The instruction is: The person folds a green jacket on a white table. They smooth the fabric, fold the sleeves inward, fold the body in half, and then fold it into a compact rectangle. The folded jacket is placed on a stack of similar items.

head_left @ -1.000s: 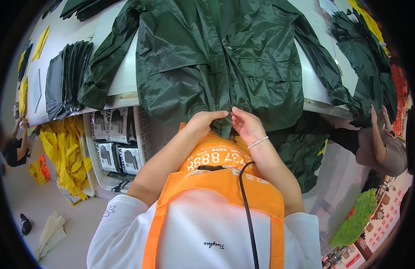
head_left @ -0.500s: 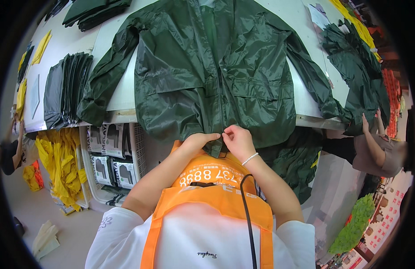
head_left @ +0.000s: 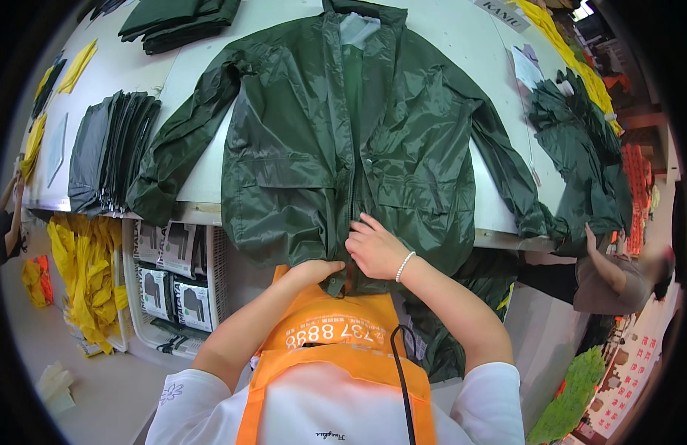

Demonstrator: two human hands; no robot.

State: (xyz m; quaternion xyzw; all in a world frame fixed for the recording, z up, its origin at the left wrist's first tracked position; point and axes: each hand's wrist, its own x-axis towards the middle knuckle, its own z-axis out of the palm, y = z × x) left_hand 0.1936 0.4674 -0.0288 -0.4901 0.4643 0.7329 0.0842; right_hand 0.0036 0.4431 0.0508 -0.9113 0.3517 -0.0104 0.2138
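Green jacket (head_left: pixel 280 133), spread front-up at the frame's centre on the white bench (head_left: pixel 176 78), lower part hanging over the near edge. Left hand (head_left: pixel 319 272) at the bottom edge, fingers closed on cloth; right hand (head_left: pixel 377 251) just above, beside the zip (head_left: pixel 352 196), fingers bent, cannot tell whether gripping. Folded garments (head_left: pixel 182 22) at upper left, upright dark stack (head_left: pixel 110 152) below. Lower left: yellow cloth (head_left: pixel 80 271), white basket (head_left: pixel 219 259) of packages (head_left: pixel 191 302), grey floor (head_left: pixel 110 397). Co-worker (head_left: pixel 609 288) at right.

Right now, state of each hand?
Left hand: closed on the green jacket near its bottom edge.
Right hand: partly curled at the jacket's front; grip unclear.
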